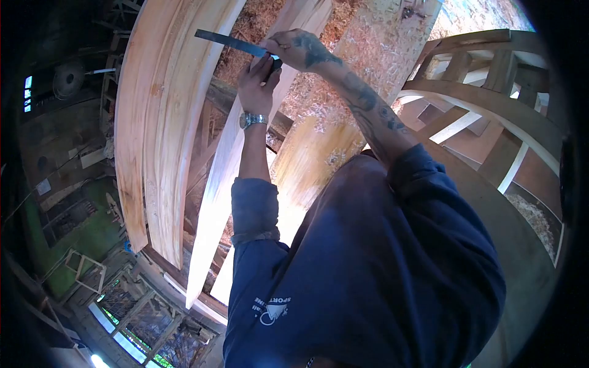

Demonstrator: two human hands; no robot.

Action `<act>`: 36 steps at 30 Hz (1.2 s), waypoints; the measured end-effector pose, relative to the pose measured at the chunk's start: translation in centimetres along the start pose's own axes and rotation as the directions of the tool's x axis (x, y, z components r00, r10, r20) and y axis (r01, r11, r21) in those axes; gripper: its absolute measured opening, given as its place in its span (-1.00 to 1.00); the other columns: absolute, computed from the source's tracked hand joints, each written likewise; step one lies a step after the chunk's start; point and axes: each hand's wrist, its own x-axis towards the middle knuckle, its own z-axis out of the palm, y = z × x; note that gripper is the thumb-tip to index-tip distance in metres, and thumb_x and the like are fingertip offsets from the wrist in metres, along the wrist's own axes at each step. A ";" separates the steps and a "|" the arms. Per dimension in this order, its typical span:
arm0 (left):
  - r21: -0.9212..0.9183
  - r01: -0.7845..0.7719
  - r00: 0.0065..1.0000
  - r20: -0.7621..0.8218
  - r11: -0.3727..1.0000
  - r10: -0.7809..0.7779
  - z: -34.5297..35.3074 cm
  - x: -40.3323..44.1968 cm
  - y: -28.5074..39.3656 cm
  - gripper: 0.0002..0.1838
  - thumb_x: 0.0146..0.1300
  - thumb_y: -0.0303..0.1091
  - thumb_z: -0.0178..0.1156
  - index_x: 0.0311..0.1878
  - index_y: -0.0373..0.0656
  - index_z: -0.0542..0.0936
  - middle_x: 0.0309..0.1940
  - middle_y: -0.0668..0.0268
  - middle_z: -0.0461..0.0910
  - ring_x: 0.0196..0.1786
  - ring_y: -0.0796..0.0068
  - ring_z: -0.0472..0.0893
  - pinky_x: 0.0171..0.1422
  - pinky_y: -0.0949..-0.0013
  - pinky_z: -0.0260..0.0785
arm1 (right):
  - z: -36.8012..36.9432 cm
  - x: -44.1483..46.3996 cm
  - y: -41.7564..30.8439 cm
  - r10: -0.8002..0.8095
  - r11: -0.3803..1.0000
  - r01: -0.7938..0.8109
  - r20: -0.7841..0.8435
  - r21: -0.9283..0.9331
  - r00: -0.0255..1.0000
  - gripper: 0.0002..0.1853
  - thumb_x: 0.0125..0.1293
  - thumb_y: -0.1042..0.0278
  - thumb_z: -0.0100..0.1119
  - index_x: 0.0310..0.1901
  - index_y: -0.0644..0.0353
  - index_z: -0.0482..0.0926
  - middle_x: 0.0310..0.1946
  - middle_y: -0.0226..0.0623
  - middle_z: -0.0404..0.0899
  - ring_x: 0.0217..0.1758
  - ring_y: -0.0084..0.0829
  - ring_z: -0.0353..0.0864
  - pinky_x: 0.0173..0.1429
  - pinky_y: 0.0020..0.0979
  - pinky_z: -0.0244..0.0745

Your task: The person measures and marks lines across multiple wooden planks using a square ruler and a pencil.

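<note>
A long, flat, dark metal bar (226,41) reaches leftward from between my two hands, above a narrow pale plank (230,135). My right hand (300,49) is closed round the bar's right end, with the thumb and fingers pressed together. My left hand (256,86), a watch (253,119) on its wrist, has its fingertips against the same end from below. Something small and dark shows between the hands, and I cannot make out its shape. The bar's gripped end is mostly hidden by fingers.
Wide curved boards (162,122) lie to the left. On the right, a broad plank (325,141) carries wood shavings, beside a curved wooden frame with slats (485,92). A fan (69,80) stands in the dark far left, and a small wooden frame (86,271) is at the lower left.
</note>
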 end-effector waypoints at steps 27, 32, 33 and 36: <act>0.057 -0.025 0.997 0.068 0.998 0.022 -0.1 0.2 0.1 -0.51 0.25 -0.24 0.51 0.22 -0.21 0.74 0.29 0.12 0.69 0.42 0.01 0.59 0.57 0.04 0.35 | -4.6 -9.5 4.0 0.360 0.816 -0.322 0.013 0.479 0.933 -0.29 0.64 -0.26 -0.09 -0.17 0.26 0.84 -0.37 -0.08 0.82 -0.26 -0.31 0.84 -0.05 -0.32 0.70; 0.109 -0.015 0.988 0.157 0.994 -0.002 -0.1 1.9 0.7 -0.47 0.23 -0.24 0.51 0.24 -0.25 0.73 0.32 0.17 0.68 0.46 0.07 0.55 0.64 0.05 0.28 | -3.2 -13.6 9.0 0.542 0.651 -0.406 -0.019 0.641 0.840 -0.28 0.64 -0.28 -0.07 -0.14 0.31 0.83 -0.39 -0.14 0.81 -0.33 -0.38 0.79 -0.13 -0.33 0.66; 0.098 -0.022 0.986 0.167 0.995 0.005 0.2 2.5 0.8 -0.47 0.23 -0.22 0.51 0.24 -0.22 0.73 0.33 0.20 0.68 0.45 0.06 0.55 0.63 0.04 0.28 | -3.5 -13.9 9.1 0.561 0.640 -0.403 -0.038 0.654 0.827 -0.28 0.64 -0.28 -0.07 -0.14 0.31 0.83 -0.39 -0.14 0.80 -0.35 -0.39 0.77 -0.15 -0.33 0.65; 0.071 -0.077 0.987 0.147 0.995 0.066 2.9 5.2 -0.2 -0.47 0.23 -0.18 0.50 0.24 -0.16 0.74 0.34 0.27 0.68 0.41 0.05 0.55 0.60 0.03 0.29 | -4.6 -14.1 9.4 0.564 0.656 -0.397 -0.068 0.642 0.823 -0.28 0.64 -0.27 -0.06 -0.12 0.32 0.83 -0.39 -0.14 0.81 -0.39 -0.41 0.74 -0.18 -0.34 0.64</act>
